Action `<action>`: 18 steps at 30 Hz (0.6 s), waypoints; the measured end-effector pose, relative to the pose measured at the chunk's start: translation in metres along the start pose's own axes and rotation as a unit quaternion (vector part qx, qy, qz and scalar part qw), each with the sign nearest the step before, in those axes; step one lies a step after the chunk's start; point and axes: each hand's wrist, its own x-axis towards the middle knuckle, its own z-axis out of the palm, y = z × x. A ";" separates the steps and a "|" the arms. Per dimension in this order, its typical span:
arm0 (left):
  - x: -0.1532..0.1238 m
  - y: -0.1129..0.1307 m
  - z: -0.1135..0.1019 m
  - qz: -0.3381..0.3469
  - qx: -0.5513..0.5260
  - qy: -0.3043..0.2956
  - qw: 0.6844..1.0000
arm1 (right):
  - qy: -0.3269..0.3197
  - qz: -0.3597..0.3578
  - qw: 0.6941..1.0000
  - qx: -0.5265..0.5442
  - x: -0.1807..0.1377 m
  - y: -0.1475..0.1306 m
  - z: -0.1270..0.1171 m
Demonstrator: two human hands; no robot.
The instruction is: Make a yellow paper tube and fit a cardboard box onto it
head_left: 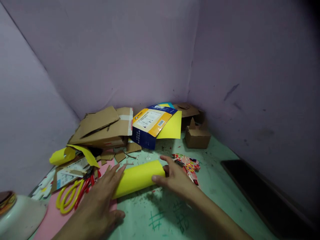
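Observation:
A bright yellow paper roll [138,177], slightly flattened, lies slantwise on the green tabletop between my hands. My right hand [172,178] grips its right end, thumb on the near side and fingers curled at the far edge and end. Along its left end rests my left hand [105,191], fingers stretched out and thumb held apart; it hides that end of the roll. Just beyond my right hand is a flower-patterned glue gun [188,165]. Yellow-handled scissors [71,196] and a red-handled tool [86,188] lie left of my left hand, on pink paper [52,213].
Flattened cardboard boxes [105,128] are piled at the back, beside a blue and orange carton [152,125] and a yellow sheet [172,128]. A small cardboard box [197,136] stands back right. A dark flat panel [260,196] lies right; a white rounded object [25,213] sits left.

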 end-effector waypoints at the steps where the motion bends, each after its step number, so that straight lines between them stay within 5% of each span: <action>1: 0.000 -0.003 0.003 -0.008 -0.003 0.002 1.000 | -0.012 -0.008 1.000 0.007 0.000 0.002 0.003; 10: 0.013 0.008 0.001 0.031 -0.092 -0.006 0.995 | -0.024 -0.051 0.998 0.022 0.006 0.005 0.007; 15: 0.008 0.001 -0.015 -0.078 -0.134 0.110 0.982 | -0.053 -0.008 0.998 0.017 -0.001 -0.007 0.002; 18: 0.007 -0.006 -0.013 -0.125 -0.158 0.104 0.974 | -0.032 0.045 0.998 0.032 -0.004 -0.011 0.002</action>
